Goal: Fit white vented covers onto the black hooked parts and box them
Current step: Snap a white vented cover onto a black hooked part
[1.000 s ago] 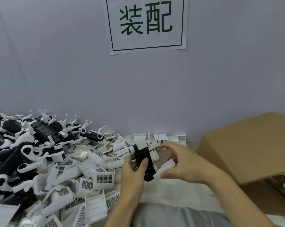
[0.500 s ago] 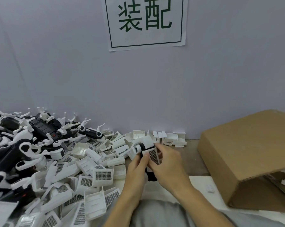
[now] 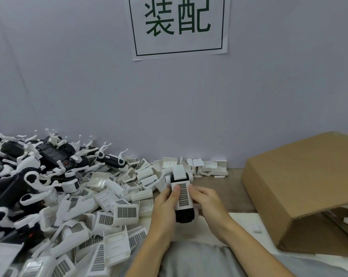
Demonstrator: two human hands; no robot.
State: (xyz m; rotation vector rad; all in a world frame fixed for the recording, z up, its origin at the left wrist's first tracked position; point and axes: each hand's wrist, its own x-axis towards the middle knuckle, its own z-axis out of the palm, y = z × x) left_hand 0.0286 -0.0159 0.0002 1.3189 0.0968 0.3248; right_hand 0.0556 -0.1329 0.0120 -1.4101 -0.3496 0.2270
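Both thumbs are down on the cover [image 3: 182, 194], and the fingers [image 3: 191, 189] curl round the sides of the part [image 3: 184, 214]. The left hand [image 3: 165, 204] grips from the left with its thumb flat on the vented grid; the right hand [image 3: 206, 202] pinches the opposite edge. The assembly is held just above the counter [image 3: 215, 198], mid-way along and near its back edge, black end toward the person.

This looks like the seating step. To do it well, push evenly with both thumbs along the 2 long edges so the cover goes down square, not cocked at 1 corner. Check that its lower edge lies flush on the black body before letting go; whether it has clicked home cannot be told from here.

Outward: the pile of loose covers [image 3: 127, 212] spreads to the left, with black hooked parts [image 3: 49, 154] heaped at the counter's back-left. The box [image 3: 301, 186] sits to the right, well within reach for the drop.
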